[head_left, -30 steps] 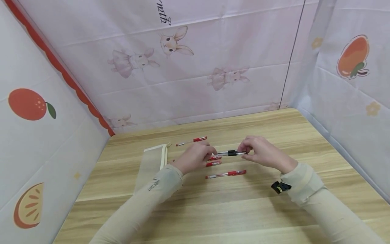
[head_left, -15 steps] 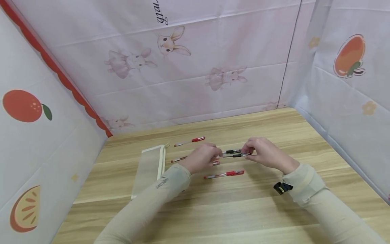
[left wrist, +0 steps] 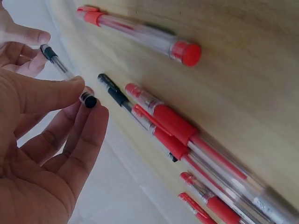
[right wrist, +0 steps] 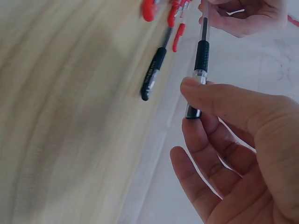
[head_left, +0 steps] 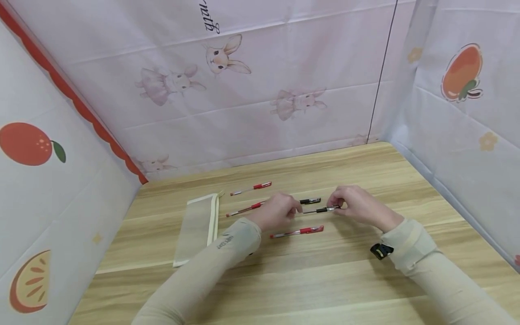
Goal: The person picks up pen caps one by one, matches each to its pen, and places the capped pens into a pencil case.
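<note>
Both hands hold one clear gel pen with a black grip (head_left: 321,210), one at each end. In the left wrist view, my left hand (left wrist: 56,135) pinches its black end plug between thumb and fingers. My right hand (right wrist: 243,135) pinches the capped end, thumb on top and fingertips beneath, as the right wrist view shows. Just behind the held pen, a second black pen (head_left: 312,201) lies on the table, partly hidden by the left hand in the head view. Several red pens lie around the left hand, among them a red pen (head_left: 296,232) in front of it.
A pale mesh zip pouch (head_left: 195,230) lies flat at the left of the wooden table (head_left: 308,280). Another red pen (head_left: 251,188) lies toward the back. Printed cloth walls (head_left: 243,99) stand behind the table and at both sides.
Two black pens overlapped between the hands at first; now one lies apart behind the held pen. Both hands have shifted slightly right and nearer, and the left hand uncovers more of a red pen.
</note>
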`<state>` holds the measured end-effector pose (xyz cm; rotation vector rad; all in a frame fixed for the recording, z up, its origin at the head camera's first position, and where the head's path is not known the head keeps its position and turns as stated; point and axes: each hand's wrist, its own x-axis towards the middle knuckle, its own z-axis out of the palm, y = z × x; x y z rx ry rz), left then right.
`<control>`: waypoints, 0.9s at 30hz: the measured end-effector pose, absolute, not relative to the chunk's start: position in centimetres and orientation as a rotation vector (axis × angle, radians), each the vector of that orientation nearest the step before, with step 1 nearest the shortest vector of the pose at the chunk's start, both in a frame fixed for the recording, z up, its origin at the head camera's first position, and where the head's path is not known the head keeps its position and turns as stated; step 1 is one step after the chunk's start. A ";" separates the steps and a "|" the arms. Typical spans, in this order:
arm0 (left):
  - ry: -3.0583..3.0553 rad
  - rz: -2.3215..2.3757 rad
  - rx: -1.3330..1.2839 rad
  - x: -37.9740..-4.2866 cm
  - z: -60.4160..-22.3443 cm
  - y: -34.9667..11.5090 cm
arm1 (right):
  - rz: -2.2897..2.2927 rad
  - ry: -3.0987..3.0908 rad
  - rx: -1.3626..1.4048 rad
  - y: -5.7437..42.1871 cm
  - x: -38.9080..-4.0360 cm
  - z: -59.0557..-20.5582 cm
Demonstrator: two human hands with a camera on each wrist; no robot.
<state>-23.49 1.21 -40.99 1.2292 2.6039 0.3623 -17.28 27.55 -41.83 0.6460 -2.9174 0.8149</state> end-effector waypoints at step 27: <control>2.563 0.186 1.193 -23.6 -42.8 3.4 | 0.802 -2.978 0.565 29.7 -17.1 -42.8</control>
